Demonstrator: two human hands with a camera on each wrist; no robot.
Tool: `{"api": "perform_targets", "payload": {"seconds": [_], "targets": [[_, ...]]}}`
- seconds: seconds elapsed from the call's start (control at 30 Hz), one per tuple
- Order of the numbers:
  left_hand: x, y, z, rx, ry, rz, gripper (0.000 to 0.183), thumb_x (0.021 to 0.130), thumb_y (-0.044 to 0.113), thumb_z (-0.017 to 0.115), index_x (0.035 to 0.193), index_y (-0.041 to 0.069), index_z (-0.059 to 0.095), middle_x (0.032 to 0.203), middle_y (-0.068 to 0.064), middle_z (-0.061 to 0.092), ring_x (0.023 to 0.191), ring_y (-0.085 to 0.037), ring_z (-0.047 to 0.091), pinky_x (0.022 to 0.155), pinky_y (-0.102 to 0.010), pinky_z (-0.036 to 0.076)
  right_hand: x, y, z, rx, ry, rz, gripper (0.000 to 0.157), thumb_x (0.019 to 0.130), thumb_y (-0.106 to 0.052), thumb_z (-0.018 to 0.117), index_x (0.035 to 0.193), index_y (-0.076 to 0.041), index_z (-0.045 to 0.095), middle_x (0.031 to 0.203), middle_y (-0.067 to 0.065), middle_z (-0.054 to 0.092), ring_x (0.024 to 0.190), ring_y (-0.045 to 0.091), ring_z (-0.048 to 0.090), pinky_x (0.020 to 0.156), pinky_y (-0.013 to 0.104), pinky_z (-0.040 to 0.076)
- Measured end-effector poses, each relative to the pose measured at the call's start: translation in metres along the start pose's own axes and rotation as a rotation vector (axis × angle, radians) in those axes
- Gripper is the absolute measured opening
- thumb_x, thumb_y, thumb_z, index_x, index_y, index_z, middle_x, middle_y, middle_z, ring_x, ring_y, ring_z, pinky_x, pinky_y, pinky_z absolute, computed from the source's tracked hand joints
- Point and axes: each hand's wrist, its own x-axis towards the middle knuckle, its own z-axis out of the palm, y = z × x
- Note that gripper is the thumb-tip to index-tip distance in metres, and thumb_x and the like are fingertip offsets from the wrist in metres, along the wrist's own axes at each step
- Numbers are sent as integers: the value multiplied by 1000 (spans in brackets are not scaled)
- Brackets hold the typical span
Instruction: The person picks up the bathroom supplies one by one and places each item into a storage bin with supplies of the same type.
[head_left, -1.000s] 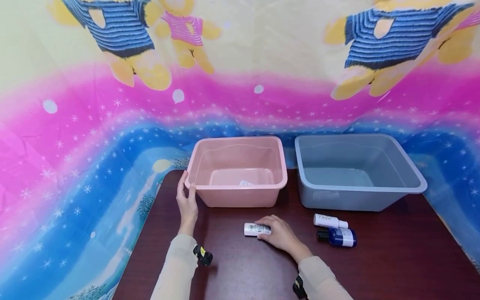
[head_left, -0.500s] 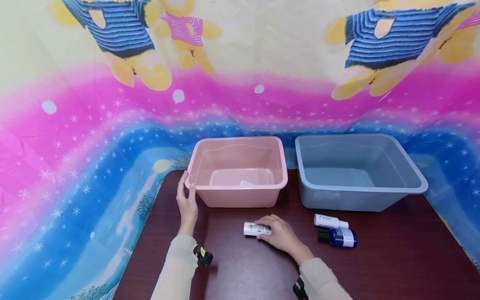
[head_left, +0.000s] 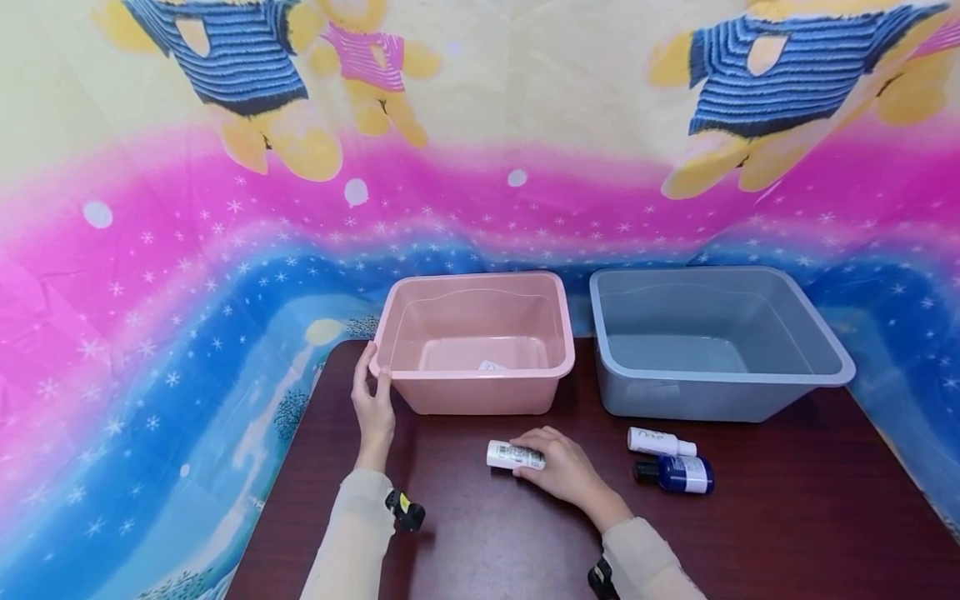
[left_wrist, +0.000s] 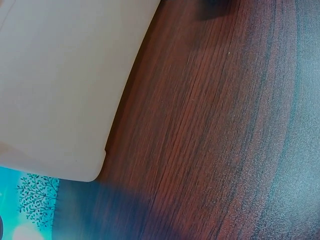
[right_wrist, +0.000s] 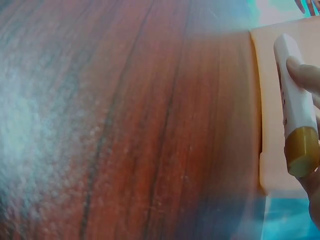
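Bottle (head_left: 507, 455), a white cylinder with a gold-brown end, sits in the right hand (head_left: 561, 472) — pinched between thumb and fingers over the red-brown wooden table (head_left: 495, 542), before the pink rectangular plastic tub (head_left: 472, 395). The left hand (head_left: 374, 417), thumb spread from fingers, touches that tub's near left corner — grey-blue plastic tub (head_left: 678, 400) to its right.

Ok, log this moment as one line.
left hand: touches pink bin | right hand: grips amber-capped white bottle | blue bottle: on table
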Motion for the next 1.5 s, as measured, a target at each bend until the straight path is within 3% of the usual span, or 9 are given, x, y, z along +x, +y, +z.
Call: {"api": "perform_targets", "payload": {"seconds": [0.53, 0.83, 1.5], "targets": [[1, 0, 0, -18, 9, -24, 47, 97, -2, 54, 143, -6, 45, 150, -21, 42, 141, -33, 34, 114, -54, 25, 2, -10, -10, 12, 12, -19, 43, 76, -27, 87, 116, -18, 74, 112, -10, 67, 102, 8, 59, 83, 34, 52], [1, 0, 0, -7, 12, 5, 47, 96, -3, 54, 143, -6, 46, 150, -20, 43, 141, -33, 34, 116, -51, 23, 3, -16, -17, 4, 18, -32, 41, 78, -30, 85, 117, -21, 74, 111, -11, 66, 100, 6, 58, 82, 33, 52], [0, 1, 0, -15, -3, -35, 48, 98, -1, 53, 145, -4, 44, 152, -18, 42, 142, -32, 34, 115, -52, 25, 7, -29, -29, -13, 65, -129, 42, 77, -29, 86, 116, -19, 74, 111, -9, 67, 101, 8, 59, 81, 32, 52]]}}
